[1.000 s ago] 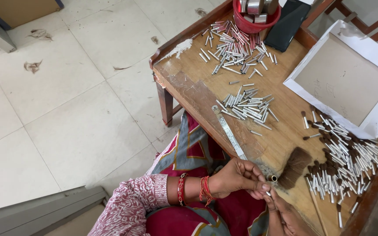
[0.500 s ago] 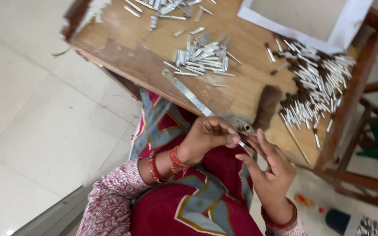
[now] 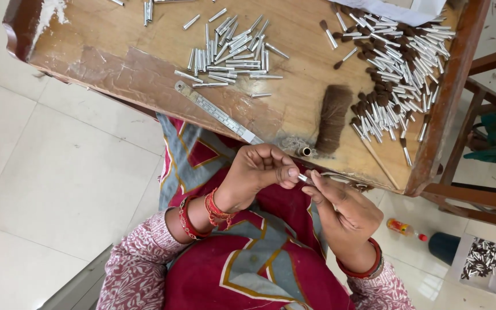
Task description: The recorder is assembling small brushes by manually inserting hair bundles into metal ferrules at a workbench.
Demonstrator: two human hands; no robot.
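Since the earlier frame our hands have drawn a little closer together below the near edge of the wooden table (image 3: 144, 69), and the view has tipped so the table fills the top.

From the head camera, our left hand (image 3: 259, 172) is clenched, thumb and fingertips pinching a small silver metal tube (image 3: 303, 179); our right hand (image 3: 343, 209) meets it from the right, fingers closed on the same tube. The tube sits just off the table's near edge, over our lap.

On the table, a steel ruler (image 3: 216, 112) lies slanted along the near edge, a brown tuft of bristle (image 3: 333, 117) beside it, a loose pile of silver tubes (image 3: 231, 54) farther in, and a heap of tufted tubes (image 3: 400, 69) crowding the right edge. Left of us lies open tiled floor (image 3: 47, 189); right, a chair frame (image 3: 477, 195) stands close.
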